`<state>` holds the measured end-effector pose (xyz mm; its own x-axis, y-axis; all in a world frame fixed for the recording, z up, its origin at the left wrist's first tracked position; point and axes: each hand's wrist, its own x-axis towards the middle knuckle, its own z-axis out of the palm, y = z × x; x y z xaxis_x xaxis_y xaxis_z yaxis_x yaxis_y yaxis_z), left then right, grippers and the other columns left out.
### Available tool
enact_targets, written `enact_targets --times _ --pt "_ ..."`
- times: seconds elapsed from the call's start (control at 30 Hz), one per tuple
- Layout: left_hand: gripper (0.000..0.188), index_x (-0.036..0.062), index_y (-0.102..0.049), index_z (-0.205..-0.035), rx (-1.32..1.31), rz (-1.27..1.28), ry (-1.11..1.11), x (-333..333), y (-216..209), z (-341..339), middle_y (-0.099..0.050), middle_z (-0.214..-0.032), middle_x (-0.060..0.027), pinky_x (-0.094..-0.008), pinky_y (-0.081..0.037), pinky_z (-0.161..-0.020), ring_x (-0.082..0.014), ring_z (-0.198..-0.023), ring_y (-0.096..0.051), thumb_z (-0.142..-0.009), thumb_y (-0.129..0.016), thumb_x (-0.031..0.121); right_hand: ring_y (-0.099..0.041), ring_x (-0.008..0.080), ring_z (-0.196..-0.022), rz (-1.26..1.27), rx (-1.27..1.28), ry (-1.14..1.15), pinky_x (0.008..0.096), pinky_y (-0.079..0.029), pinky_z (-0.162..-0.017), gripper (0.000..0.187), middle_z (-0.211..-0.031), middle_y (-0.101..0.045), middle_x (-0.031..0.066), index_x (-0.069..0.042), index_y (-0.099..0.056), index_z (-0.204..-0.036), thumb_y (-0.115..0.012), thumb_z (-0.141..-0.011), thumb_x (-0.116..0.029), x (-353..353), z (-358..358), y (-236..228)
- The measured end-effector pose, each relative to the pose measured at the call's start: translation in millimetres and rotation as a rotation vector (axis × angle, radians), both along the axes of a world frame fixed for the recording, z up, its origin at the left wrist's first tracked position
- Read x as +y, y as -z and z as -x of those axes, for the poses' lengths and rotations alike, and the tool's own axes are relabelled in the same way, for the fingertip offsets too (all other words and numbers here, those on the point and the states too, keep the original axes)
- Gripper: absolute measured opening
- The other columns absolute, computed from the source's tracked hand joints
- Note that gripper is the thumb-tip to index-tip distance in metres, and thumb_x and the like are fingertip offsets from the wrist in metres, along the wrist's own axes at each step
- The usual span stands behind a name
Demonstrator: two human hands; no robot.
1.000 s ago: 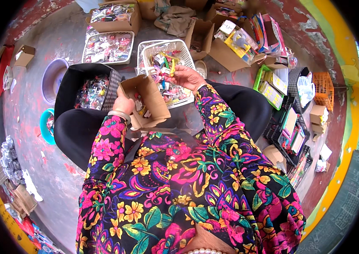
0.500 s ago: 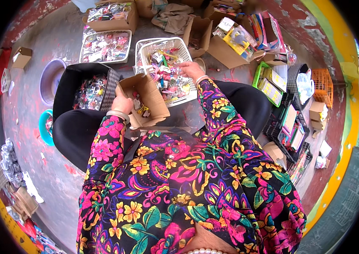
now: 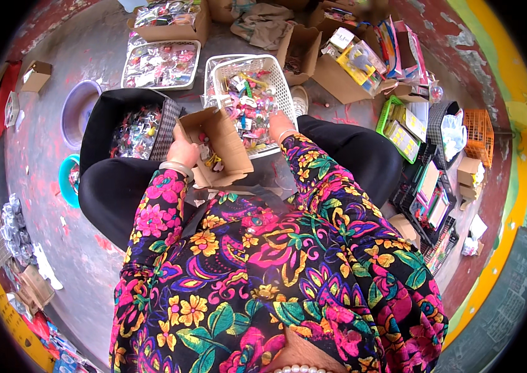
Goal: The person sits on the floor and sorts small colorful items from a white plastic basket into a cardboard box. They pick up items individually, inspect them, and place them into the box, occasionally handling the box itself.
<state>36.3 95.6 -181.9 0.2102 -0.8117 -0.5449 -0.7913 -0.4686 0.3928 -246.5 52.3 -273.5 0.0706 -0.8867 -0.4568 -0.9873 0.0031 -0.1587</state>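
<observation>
My left hand [image 3: 184,151] grips the left wall of a small open cardboard box [image 3: 231,158], tilted above my lap. A few small yellow, red and pale pieces [image 3: 213,163] lie inside it. Just beyond stands a white plastic basket [image 3: 286,93], heaped with small colourful trinkets [image 3: 248,112], some in clear wrapping. Over the basket's near right side is my right hand [image 3: 281,126], its fingers down by the trinkets and mostly hidden, so I cannot see whether they hold anything.
Left of the box is a black checked bin [image 3: 165,127] of wrapped trinkets, with a purple basin [image 3: 72,118] and a turquoise basin [image 3: 66,185] beyond. Another white basket [image 3: 125,73] stands at the back. Cardboard boxes [image 3: 338,84], a green basket [image 3: 380,118] and black crates [image 3: 414,180] line the right.
My right hand has come nearer to me, from over the middle right of the white basket to its near right side. My left hand still holds the cardboard box.
</observation>
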Motion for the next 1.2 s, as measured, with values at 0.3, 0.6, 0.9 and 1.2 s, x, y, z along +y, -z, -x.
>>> enact_targets --times 0.3,0.6,0.9,1.2 --pt "0.069 -0.0041 -0.018 -0.129 -0.016 -0.052 0.061 -1 11 -6 -0.055 -0.102 -0.0275 -0.0406 -0.042 -0.085 -0.0369 -0.096 -0.055 -0.075 -0.053 0.020 -0.057 0.0330 -0.092 -0.053 0.044 -0.023 0.0375 -0.047 -0.079 0.029 -0.097 -0.056 0.0207 -0.001 -0.056 -0.099 -0.060 -0.073 -0.012 0 -2 -2" --pt "0.067 -0.0025 -0.021 -0.130 -0.009 -0.084 0.042 -3 3 -3 -0.055 -0.104 -0.0268 -0.0400 -0.042 -0.087 -0.0359 -0.099 -0.054 -0.075 -0.052 0.019 -0.063 0.0249 -0.073 -0.098 0.246 -0.601 0.0352 -0.049 -0.066 0.020 -0.081 -0.064 0.0133 -0.002 -0.064 -0.078 -0.054 -0.076 -0.020 -20 19 58" --pt "0.064 -0.0004 -0.024 -0.130 -0.022 -0.095 0.026 -3 8 -6 -0.054 -0.106 -0.0263 -0.0398 -0.041 -0.088 -0.0359 -0.101 -0.053 -0.076 -0.052 0.020 -0.057 0.0193 -0.045 -0.478 -0.545 0.498 0.0351 -0.046 -0.039 0.027 -0.059 -0.060 0.0089 0.000 -0.059 -0.066 -0.045 -0.082 -0.017 -16 20 59" --pt "0.050 -0.0041 -0.036 -0.116 -0.027 -0.049 0.026 -5 12 -6 -0.056 -0.102 -0.0264 -0.0407 -0.043 -0.084 -0.0372 -0.098 -0.054 -0.075 -0.051 0.020 -0.058 0.0113 -0.057 -0.300 -0.693 0.397 0.0232 -0.046 -0.049 0.012 -0.067 -0.060 0.0042 -0.004 -0.060 -0.074 -0.056 -0.079 -0.014 -21 18 13"
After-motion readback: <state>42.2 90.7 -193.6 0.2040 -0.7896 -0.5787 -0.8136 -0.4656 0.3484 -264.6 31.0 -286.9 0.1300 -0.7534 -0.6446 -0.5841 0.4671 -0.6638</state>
